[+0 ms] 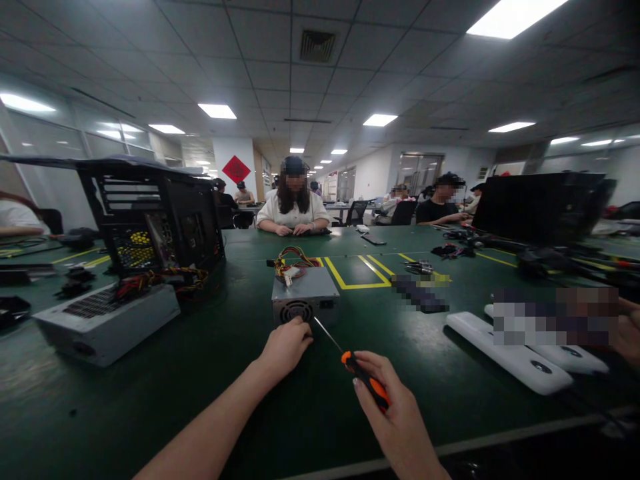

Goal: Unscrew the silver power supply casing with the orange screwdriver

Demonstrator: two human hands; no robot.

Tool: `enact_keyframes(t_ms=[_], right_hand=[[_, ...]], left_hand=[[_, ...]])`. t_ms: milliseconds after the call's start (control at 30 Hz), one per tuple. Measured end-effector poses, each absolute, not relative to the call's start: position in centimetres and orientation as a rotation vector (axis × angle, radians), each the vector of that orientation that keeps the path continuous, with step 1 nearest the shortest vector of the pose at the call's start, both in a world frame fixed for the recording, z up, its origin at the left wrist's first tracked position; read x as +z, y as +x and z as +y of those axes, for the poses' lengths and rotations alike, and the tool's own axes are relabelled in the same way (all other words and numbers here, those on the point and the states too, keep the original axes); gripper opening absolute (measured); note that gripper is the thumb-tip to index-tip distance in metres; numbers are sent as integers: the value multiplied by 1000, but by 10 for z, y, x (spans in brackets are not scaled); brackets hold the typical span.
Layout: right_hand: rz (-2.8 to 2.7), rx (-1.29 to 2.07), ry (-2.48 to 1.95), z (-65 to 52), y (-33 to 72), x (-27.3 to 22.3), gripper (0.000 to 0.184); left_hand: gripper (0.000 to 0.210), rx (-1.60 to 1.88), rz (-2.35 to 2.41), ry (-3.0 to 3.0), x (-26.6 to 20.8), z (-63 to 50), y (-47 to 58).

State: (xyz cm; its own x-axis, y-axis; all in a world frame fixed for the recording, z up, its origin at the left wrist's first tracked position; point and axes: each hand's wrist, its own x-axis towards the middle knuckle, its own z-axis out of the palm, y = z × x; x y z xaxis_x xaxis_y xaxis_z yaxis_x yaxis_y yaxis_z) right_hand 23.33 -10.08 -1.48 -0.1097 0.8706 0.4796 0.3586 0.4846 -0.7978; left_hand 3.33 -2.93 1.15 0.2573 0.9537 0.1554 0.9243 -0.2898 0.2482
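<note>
A grey computer power supply point(306, 288) stands on the green table in front of me. Its round fan grille and socket face my way, and a bundle of coloured cables point(294, 261) with a white connector lies on top. My left hand point(287, 345) is at the lower front of the unit, just by the fan grille, its fingers curled together; whatever they may pinch is hidden. In my right hand point(387, 397) is a screwdriver point(369, 381) with an orange and black handle. Its thin shaft slants up and left, the tip close to the left fingers and the unit's front face.
Another power supply point(107, 323) and an open black computer case point(155, 220) stand at left. White power strips point(507, 353) lie at right, before a black monitor point(543, 207). Small tools point(419, 267) lie beyond the yellow tape. A person point(294, 200) sits opposite.
</note>
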Motion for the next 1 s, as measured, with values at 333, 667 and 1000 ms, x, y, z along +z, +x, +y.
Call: enact_keyframes(t_ms=[333, 667, 1000], right_hand=[[-1738, 598, -1029, -104, 236, -16, 22], [-1733, 519, -1013, -104, 236, -18, 21], [-1764, 427, -1028, -104, 235, -17, 23]], left_hand=[[22, 1080, 1389, 1578, 21, -23, 36], [15, 1177, 832, 943, 30, -34, 46], [16, 1192, 829, 938, 28, -33, 49]])
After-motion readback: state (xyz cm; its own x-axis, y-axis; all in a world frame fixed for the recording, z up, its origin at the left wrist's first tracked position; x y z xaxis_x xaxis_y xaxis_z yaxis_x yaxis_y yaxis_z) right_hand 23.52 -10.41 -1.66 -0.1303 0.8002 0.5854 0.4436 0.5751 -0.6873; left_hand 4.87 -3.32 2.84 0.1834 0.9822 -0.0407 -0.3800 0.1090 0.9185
